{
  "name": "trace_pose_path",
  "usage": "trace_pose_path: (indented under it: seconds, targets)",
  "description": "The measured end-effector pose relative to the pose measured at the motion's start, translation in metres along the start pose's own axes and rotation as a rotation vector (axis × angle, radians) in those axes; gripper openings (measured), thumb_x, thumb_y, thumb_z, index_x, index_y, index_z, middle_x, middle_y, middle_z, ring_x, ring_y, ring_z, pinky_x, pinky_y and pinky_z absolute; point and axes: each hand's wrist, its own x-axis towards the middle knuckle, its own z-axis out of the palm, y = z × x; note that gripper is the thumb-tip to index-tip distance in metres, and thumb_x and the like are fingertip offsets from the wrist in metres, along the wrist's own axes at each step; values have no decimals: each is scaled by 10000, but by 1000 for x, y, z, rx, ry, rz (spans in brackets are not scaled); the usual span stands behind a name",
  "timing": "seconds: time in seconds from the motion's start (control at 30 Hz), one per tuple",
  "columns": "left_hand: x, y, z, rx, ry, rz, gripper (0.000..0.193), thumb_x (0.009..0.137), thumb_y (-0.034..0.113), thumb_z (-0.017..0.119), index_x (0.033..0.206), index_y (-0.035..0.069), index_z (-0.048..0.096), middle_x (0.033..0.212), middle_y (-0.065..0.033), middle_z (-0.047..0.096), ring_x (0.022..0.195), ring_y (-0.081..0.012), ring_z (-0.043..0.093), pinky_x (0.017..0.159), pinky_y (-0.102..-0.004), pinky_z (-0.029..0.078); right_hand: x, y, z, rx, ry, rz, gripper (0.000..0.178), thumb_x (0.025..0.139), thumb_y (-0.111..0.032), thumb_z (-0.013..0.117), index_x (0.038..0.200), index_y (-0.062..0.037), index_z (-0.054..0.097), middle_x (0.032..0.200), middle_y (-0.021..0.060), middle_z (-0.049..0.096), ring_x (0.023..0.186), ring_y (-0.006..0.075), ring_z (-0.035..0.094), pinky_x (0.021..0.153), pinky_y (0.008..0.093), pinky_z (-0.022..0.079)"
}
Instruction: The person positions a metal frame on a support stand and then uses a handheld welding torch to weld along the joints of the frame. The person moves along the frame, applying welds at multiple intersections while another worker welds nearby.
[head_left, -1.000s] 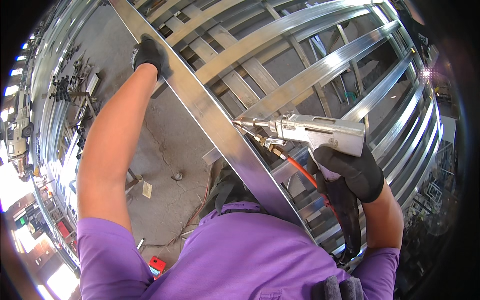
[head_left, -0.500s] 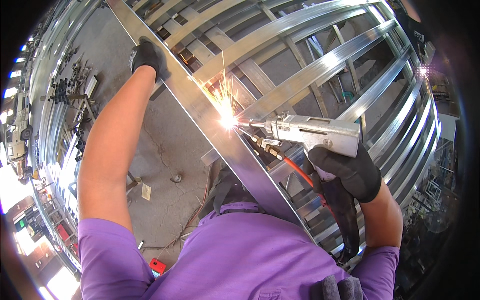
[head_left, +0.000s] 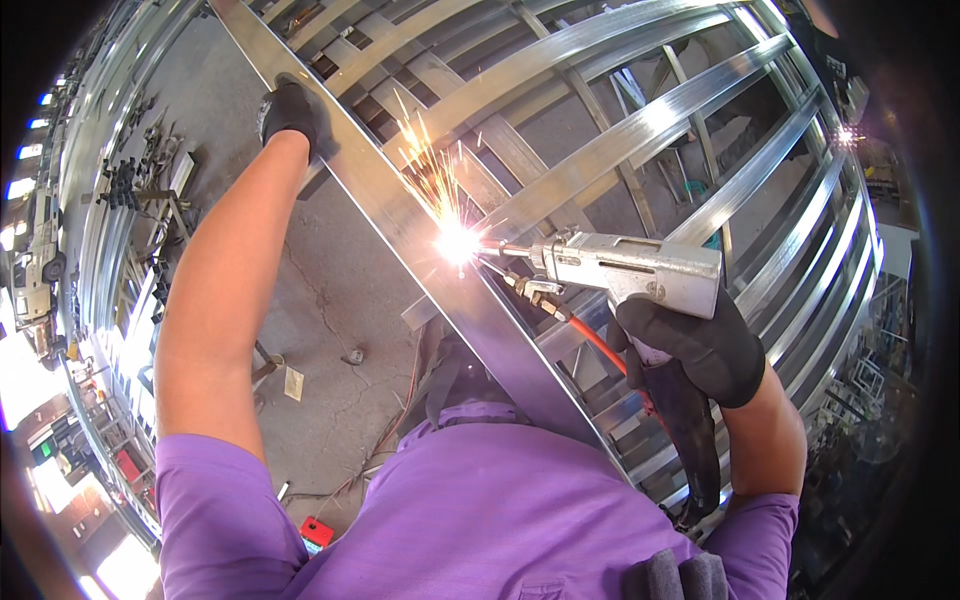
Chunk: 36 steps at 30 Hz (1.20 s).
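Observation:
In my gloved right hand (head_left: 690, 345) is a silver pistol-shaped welding gun (head_left: 635, 265), its handle wrapped by my fingers. An orange hose (head_left: 600, 343) and brass fittings run below its nozzle. The nozzle tip meets the edge of a wide flat metal bar (head_left: 385, 190) where a cross rail joins it; a bright white glow (head_left: 459, 243) hides the contact point, and sparks fly up and away. My gloved left hand (head_left: 290, 112) grips the far part of the same bar at its left edge, its fingers partly hidden.
A large frame of crossing metal rails (head_left: 640, 120) fills the right side. Another bright spark point (head_left: 846, 136) shows at the far right. On the concrete floor (head_left: 335, 270) lie a tan card (head_left: 293, 384), a red device (head_left: 316, 531) and cables. Metal stock is stacked at left.
The glow at the nozzle looks larger, and the spray of sparks has changed shape. Both hands and the welding gun stay in almost the same place.

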Motion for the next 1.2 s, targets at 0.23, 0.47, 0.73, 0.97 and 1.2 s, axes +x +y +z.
trace_pose_path:
  seconds: [0.23,0.47,0.73,0.97,1.2]
  targets:
    - [-6,5,-7,-87,8,-39,665,1053,510,340,1273,6,714,1315,-270,689,1248,-446,651,1034,-512,526,-2,0,-4,42,-81,9,611,958,5,690,1526,2,465,952,85,666,759,150,656,654,305,578]
    - [-5,9,-7,92,8,42,666,1057,497,326,1241,-1,728,1303,-266,693,1226,-437,663,1042,-506,514,-7,3,-2,21,-34,11,590,969,-6,690,1519,-2,478,957,82,674,769,148,656,662,303,578]
    - [2,1,-3,-177,-21,-73,696,1058,528,324,1216,-6,742,1240,-259,726,1184,-451,681,1011,-528,525,-11,1,-1,-4,-29,34,580,962,-32,700,1506,3,501,939,56,674,775,126,644,657,290,567]
    - [-21,18,-10,-191,4,-106,678,1057,522,341,1264,-3,718,1282,-257,709,1219,-446,665,1030,-508,530,-14,4,-2,-5,-38,6,565,956,-40,695,1493,7,523,913,40,673,755,108,630,660,274,550]
    - [-3,8,-5,-41,27,-34,699,1057,523,318,1286,-7,712,1331,-258,683,1278,-444,631,1069,-499,500,-16,6,-2,-19,-12,38,575,957,-74,715,1488,18,516,912,50,688,687,125,662,615,276,547]
